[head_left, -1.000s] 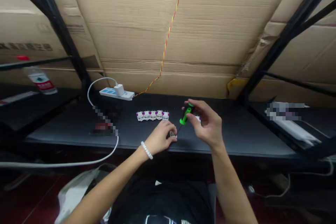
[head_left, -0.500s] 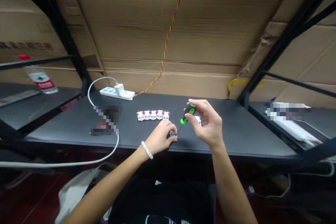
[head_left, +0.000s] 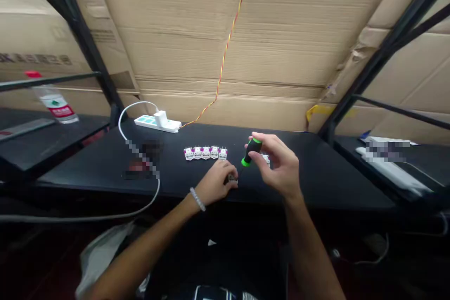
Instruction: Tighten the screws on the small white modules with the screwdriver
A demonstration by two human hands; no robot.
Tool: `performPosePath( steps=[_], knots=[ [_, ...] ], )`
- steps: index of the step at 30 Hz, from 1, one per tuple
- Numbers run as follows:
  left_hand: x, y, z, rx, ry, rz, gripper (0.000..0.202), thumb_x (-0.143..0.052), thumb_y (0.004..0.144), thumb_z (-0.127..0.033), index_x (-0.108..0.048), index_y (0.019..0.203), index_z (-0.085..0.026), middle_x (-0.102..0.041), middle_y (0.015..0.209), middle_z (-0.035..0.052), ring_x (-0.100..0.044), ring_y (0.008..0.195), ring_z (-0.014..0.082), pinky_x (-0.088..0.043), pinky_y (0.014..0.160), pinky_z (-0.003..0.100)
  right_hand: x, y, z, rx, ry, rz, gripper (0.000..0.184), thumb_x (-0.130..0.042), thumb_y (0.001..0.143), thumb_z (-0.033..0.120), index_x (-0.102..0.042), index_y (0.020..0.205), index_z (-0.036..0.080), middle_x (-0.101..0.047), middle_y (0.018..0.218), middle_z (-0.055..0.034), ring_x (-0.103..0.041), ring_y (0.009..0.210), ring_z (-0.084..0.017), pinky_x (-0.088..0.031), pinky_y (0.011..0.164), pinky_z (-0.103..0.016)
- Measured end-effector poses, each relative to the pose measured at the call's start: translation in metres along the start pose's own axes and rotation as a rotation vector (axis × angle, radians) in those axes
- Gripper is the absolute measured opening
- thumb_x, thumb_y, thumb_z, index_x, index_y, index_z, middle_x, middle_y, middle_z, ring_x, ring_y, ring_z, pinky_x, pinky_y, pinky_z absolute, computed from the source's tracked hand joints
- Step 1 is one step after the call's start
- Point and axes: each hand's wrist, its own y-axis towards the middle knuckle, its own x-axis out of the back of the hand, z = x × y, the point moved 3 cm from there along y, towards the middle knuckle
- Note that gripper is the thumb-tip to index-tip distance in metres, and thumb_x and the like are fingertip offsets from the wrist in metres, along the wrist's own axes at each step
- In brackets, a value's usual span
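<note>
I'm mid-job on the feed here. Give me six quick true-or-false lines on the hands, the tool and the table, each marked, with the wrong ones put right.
1. The right hand holds the screwdriver. True.
2. The left hand is empty. False: it holds a small part.
3. The row beyond the left hand shows eight white pieces. False: it shows five.
4. Another white piece shows, partly hidden by the right hand. True.
5. The screwdriver's handle is all red. False: it is green and black.
6. A white charger sits on the power strip. True.
</note>
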Motion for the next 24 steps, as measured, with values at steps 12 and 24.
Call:
performPosePath(
  steps=[12,24],
  knots=[
    [0.0,0.0,0.002,0.003,0.025,0.002,0.02,-0.087,0.085,-0.015,-0.068,0.09,-0.021,-0.072,0.105,0.0051,-0.063,0.11,0.0271,-0.051,0.102,0.04,0.003,0.005,0.008,0.077,-0.217,-0.114,0.037,-0.087,0.091,0.03,-0.077,0.126,0.028,-0.072,0.104,-0.0033,-0.062,0.074,-0.015,-0.058,0.07,-0.032],
    [0.003,0.059,-0.006,0.144,0.357,0.148,0.022,-0.086,0.082,-0.016,-0.072,0.098,-0.021,-0.079,0.107,0.0044,-0.071,0.107,0.0265,-0.05,0.095,0.037,0.043,0.005,-0.002,0.066,-0.284,-0.338,0.038,-0.086,0.09,0.029,-0.076,0.126,0.025,-0.069,0.103,-0.0037,-0.065,0.081,-0.018,-0.059,0.072,-0.034]
  ],
)
